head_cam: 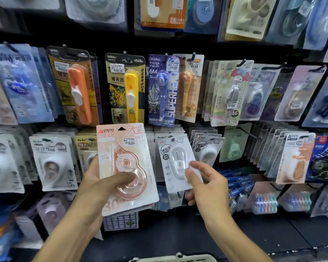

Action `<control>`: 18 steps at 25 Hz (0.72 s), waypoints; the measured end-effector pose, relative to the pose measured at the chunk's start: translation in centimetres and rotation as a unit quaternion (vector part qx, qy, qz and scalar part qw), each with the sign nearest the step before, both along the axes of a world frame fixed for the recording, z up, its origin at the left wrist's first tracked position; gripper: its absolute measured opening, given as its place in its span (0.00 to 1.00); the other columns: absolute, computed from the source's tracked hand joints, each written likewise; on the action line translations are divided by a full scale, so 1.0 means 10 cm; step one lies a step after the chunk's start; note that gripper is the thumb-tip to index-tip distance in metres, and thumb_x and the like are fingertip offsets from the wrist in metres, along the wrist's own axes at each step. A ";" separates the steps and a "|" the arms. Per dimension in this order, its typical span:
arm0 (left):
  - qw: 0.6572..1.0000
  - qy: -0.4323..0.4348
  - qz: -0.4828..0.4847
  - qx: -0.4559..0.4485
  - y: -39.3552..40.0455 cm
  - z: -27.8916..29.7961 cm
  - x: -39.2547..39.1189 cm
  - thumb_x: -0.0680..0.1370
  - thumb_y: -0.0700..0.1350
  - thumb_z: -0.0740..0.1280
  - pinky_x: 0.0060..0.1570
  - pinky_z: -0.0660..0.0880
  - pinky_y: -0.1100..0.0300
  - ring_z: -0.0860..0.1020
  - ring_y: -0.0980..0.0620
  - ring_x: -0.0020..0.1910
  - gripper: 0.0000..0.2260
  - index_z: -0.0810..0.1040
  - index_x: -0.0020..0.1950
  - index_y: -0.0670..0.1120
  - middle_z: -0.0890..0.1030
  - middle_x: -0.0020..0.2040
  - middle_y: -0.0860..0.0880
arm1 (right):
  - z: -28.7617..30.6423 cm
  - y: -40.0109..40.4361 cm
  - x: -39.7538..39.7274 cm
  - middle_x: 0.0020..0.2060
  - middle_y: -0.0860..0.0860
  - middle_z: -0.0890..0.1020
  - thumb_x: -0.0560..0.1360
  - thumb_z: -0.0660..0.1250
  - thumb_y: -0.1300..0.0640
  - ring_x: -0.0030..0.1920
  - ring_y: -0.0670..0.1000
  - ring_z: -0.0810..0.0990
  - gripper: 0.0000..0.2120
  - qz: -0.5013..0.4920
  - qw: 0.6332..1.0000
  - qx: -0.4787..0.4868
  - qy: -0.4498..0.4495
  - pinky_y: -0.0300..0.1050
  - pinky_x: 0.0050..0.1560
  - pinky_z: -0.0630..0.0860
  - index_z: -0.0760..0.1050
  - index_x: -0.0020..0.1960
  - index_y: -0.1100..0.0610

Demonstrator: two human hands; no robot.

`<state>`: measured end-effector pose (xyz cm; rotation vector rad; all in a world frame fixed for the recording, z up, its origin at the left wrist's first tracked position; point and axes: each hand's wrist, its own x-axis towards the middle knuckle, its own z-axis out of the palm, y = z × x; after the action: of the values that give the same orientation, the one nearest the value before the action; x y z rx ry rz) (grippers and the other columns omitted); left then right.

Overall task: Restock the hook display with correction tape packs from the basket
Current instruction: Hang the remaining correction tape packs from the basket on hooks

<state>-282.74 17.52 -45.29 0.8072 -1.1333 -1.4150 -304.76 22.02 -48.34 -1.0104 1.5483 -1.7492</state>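
Observation:
My left hand [100, 184] grips a pink correction tape pack [125, 159] and holds it upright in front of the hook display, thumb across its blister. My right hand [206, 184] pinches the lower right edge of a white correction tape pack [175, 161] that hangs tilted in the middle row. The rim of a pale basket [175, 259] shows at the bottom edge of the view; what it contains is hidden.
Rows of carded packs fill the dark hook wall: orange [78, 91] and yellow [130, 91] tape packs above, a blue pack [163, 89] beside them. A bare hook [250, 134] juts out to the right over a green pack [234, 146]. A dark shelf ledge [254, 235] lies below.

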 end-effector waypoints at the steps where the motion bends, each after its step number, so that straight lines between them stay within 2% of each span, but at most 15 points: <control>1: 1.000 0.008 -0.008 0.004 0.00 -0.01 -0.01 0.62 0.34 0.75 0.53 0.80 0.42 0.86 0.40 0.50 0.29 0.79 0.62 0.49 0.87 0.54 0.43 | -0.01 -0.02 0.01 0.49 0.40 0.83 0.78 0.71 0.59 0.29 0.51 0.84 0.13 0.013 1.000 0.010 -0.005 0.46 0.31 0.82 0.80 0.54 0.40; 3: 0.998 0.046 -0.037 0.027 0.00 -0.03 -0.02 0.64 0.33 0.74 0.50 0.82 0.42 0.86 0.40 0.50 0.27 0.80 0.62 0.48 0.86 0.55 0.42 | -0.01 -0.02 0.02 0.57 0.37 0.80 0.76 0.74 0.56 0.46 0.52 0.87 0.19 0.065 0.996 0.047 -0.035 0.52 0.50 0.84 0.76 0.63 0.39; 4: 0.994 0.076 -0.056 0.045 0.00 -0.03 -0.02 0.64 0.33 0.74 0.47 0.83 0.44 0.86 0.41 0.49 0.26 0.81 0.61 0.48 0.86 0.56 0.42 | 0.01 -0.02 0.03 0.62 0.40 0.78 0.74 0.76 0.50 0.54 0.52 0.85 0.25 0.104 0.991 0.058 -0.060 0.53 0.56 0.83 0.73 0.67 0.39; 5: 0.989 0.110 -0.076 0.064 -0.01 -0.03 -0.02 0.64 0.34 0.74 0.46 0.84 0.45 0.86 0.42 0.48 0.25 0.83 0.59 0.48 0.86 0.56 0.42 | 0.04 0.00 0.03 0.64 0.44 0.79 0.70 0.78 0.44 0.57 0.53 0.83 0.29 0.156 0.981 0.059 -0.094 0.53 0.55 0.83 0.73 0.69 0.41; 6: 0.982 0.140 -0.094 0.084 -0.02 -0.04 -0.02 0.63 0.34 0.74 0.45 0.84 0.45 0.87 0.42 0.48 0.24 0.85 0.57 0.48 0.86 0.55 0.42 | 0.06 0.03 0.05 0.62 0.48 0.82 0.67 0.79 0.41 0.53 0.55 0.83 0.30 0.218 0.967 0.056 -0.122 0.51 0.49 0.84 0.76 0.67 0.44; 8: 0.970 0.173 -0.123 0.120 -0.01 -0.07 -0.05 0.60 0.34 0.74 0.44 0.83 0.42 0.87 0.41 0.46 0.22 0.87 0.53 0.46 0.87 0.53 0.40 | 0.10 0.09 0.09 0.48 0.56 0.87 0.70 0.77 0.45 0.38 0.58 0.84 0.19 0.320 0.939 0.046 -0.119 0.46 0.32 0.82 0.82 0.58 0.51; 10: 0.965 0.179 -0.130 0.139 0.00 -0.10 -0.08 0.58 0.33 0.74 0.41 0.83 0.41 0.87 0.40 0.44 0.20 0.87 0.49 0.42 0.87 0.49 0.39 | 0.09 0.12 0.13 0.38 0.58 0.86 0.77 0.72 0.54 0.28 0.54 0.83 0.07 0.320 0.943 0.045 -0.079 0.40 0.23 0.77 0.83 0.50 0.57; 12: 0.968 0.185 -0.107 0.132 -0.03 -0.08 -0.06 0.60 0.32 0.74 0.43 0.83 0.38 0.87 0.41 0.46 0.18 0.87 0.48 0.43 0.87 0.50 0.40 | 0.03 0.11 0.10 0.35 0.58 0.86 0.81 0.67 0.61 0.26 0.53 0.82 0.06 0.237 0.968 0.040 -0.074 0.40 0.21 0.76 0.82 0.49 0.59; 14: 0.977 0.185 -0.044 0.101 -0.10 -0.02 0.02 0.64 0.33 0.72 0.46 0.83 0.40 0.87 0.45 0.47 0.14 0.89 0.44 0.47 0.87 0.52 0.43 | 0.00 0.09 -0.02 0.38 0.57 0.87 0.82 0.64 0.62 0.28 0.53 0.82 0.06 0.154 0.983 0.023 -0.093 0.40 0.23 0.77 0.81 0.52 0.59; 16: 0.978 0.188 0.024 0.084 -0.16 0.02 0.12 0.66 0.35 0.71 0.47 0.83 0.43 0.87 0.48 0.47 0.13 0.89 0.44 0.49 0.87 0.54 0.45 | -0.01 0.07 -0.14 0.38 0.57 0.87 0.82 0.64 0.62 0.28 0.53 0.82 0.06 0.125 0.987 0.030 -0.092 0.40 0.23 0.77 0.80 0.54 0.60; 18: 0.979 0.182 0.038 0.086 -0.18 0.03 0.16 0.67 0.36 0.72 0.49 0.82 0.44 0.87 0.48 0.49 0.14 0.88 0.50 0.47 0.87 0.55 0.45 | -0.03 0.00 -0.18 0.37 0.57 0.86 0.82 0.64 0.61 0.28 0.53 0.82 0.06 0.118 0.989 0.056 -0.067 0.40 0.23 0.77 0.81 0.53 0.59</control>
<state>-281.19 15.71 -45.04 0.6673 -0.7010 -1.5361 -306.60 22.06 -48.69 -0.9586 1.3665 -1.5179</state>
